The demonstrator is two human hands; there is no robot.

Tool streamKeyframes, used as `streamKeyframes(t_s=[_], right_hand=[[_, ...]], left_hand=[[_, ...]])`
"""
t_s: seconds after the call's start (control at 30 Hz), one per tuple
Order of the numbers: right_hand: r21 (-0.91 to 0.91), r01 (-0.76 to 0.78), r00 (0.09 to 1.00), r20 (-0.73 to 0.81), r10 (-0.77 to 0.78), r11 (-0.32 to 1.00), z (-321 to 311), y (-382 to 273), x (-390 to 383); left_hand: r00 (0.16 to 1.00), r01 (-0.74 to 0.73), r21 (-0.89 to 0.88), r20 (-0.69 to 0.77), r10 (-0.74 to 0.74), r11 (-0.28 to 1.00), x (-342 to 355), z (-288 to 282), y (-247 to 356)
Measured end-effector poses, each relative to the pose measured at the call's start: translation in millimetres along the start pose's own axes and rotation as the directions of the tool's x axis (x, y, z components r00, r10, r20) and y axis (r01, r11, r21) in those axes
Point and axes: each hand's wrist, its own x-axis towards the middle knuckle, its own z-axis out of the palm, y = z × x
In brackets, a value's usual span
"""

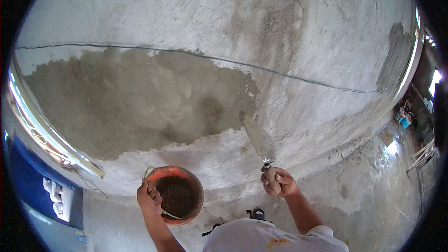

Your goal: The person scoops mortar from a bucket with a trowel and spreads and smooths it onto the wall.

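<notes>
My left hand (149, 195) is closed on the looped handle of an orange-rimmed bucket (193, 185), whose dark inside holds a little brownish material, too indistinct to name. My right hand (280, 182) grips the wooden handle of a trowel (259, 137). The blade points up and left, its tip at the right edge of a patch of wet grey plaster (140, 98) on the pale wall (317, 28); whether it touches the surface I cannot tell.
A thin wire (280, 73) runs across the wall. At the left are pale strips (56, 137), a blue surface (21, 163) and white sacks (52, 191). At the right are containers (403, 117) and wooden pieces (420, 156) on the concrete floor (364, 186).
</notes>
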Motion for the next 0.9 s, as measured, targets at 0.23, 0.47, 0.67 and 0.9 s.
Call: streamKeyframes(t_s=[0.23,0.47,0.67,0.9], right_hand=[[-0.555,0.261,0.905,-0.143,-0.400,0.789,-21,-32,9],[-0.996,0.045,0.673,0.084,-0.735,-0.073,-23,-48,49],[-0.963,-0.065,0.443,0.206,-0.872,-0.260,-45,-33,75],[-0.888,-0.133,0.351,0.373,-0.859,-0.440,-58,-33,98]], left_hand=[[0.997,0.038,0.046,-0.065,-0.035,0.998,5,2,-31],[0.996,0.060,0.081,-0.065,-0.055,0.995,4,6,-42],[0.997,0.057,0.089,-0.062,-0.052,0.994,-1,-5,-47],[0.997,0.052,0.122,-0.058,-0.045,0.991,-3,-24,-45]])
